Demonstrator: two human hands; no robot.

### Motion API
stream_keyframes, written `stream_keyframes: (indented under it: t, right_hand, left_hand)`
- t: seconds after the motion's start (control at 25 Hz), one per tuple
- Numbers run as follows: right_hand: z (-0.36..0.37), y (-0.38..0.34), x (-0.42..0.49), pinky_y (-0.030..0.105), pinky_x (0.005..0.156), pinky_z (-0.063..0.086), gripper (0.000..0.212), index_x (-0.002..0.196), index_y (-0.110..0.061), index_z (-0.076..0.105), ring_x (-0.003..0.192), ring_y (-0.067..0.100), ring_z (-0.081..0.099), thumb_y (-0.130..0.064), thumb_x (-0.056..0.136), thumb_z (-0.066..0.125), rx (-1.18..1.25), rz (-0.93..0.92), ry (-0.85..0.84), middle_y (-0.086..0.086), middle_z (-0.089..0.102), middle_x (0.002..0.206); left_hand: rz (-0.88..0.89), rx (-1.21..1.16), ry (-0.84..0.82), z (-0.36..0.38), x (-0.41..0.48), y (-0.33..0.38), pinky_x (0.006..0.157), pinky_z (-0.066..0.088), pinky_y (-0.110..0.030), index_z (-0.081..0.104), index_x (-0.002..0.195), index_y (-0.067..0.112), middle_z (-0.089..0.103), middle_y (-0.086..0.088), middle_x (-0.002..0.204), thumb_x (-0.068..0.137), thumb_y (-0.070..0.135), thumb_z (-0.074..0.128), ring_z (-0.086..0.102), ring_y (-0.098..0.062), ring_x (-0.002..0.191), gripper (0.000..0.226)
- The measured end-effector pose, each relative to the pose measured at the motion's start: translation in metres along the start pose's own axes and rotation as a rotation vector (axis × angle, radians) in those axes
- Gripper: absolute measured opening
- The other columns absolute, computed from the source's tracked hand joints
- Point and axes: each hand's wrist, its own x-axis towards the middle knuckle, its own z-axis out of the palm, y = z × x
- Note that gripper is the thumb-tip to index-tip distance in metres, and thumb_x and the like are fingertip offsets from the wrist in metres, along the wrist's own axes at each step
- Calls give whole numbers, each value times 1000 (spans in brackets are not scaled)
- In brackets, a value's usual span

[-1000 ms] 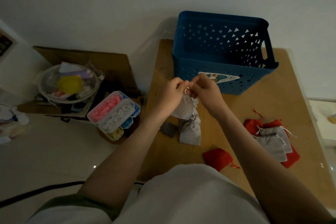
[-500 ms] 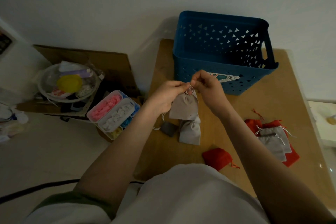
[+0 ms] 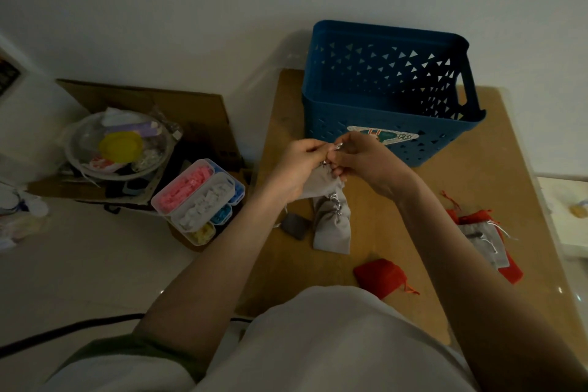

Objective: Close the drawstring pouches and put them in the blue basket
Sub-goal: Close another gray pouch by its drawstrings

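Gripping a grey pouch [image 3: 319, 184] at mid-frame, left hand [image 3: 300, 165] and right hand [image 3: 370, 165] knuckle to knuckle over its gathered neck. Pinching tight with curled fingers [image 3: 318, 149] on both sides, closed on the neck and a glint of silver cord [image 3: 339, 146]. Holding it up right in front of the blue basket [image 3: 381, 38], upper right of centre on the tabletop [image 3: 397, 219]. Just below, lying flat: a second grey pouch [image 3: 332, 229], with a small dark grey item [image 3: 296, 226] beside it on the left. Lower down, a red pouch [image 3: 377, 274]. Out at the right edge, a heap of red and grey pouches [image 3: 480, 239]. Off to the left, a divided plastic box [image 3: 197, 197] of pink, white, blue and yellow bits, and a clear bowl [image 3: 117, 149] on cardboard [image 3: 191, 111].
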Motion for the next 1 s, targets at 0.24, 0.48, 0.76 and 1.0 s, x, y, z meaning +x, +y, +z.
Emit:
stream_keyframes:
  t: [0.24,0.48,0.76,1.0]
  right_hand:
    - [-7,-1,-1,17,59,50,11,89,-4,63,64,11,56,-4,94,54,-144,44,-72,6,59,72]
    - [-11,10,-3,31,78,47,20,98,-4,64,85,18,59,-21,95,53,38,2,-76,8,63,89]
    - [-3,19,4,33,82,49,17,93,-5,66,85,20,62,-14,95,53,250,54,-16,11,67,91]
    - [9,21,8,28,68,49,14,82,-7,66,72,17,61,-13,92,58,207,5,125,10,67,80]
  left_hand:
    - [12,-17,50,2,2,2,76,48,-21,66,80,16,65,-1,80,96,17,53,60,-8,79,21]
    - [22,108,3,1,10,13,86,50,-32,69,80,18,70,-2,84,96,23,54,65,-15,86,22]
    - [113,221,88,0,8,9,74,49,-25,71,92,3,70,-10,85,94,20,57,62,-13,78,23]
    - [315,483,214,2,3,11,56,36,-4,69,94,-2,64,-5,81,95,17,56,50,2,62,23]
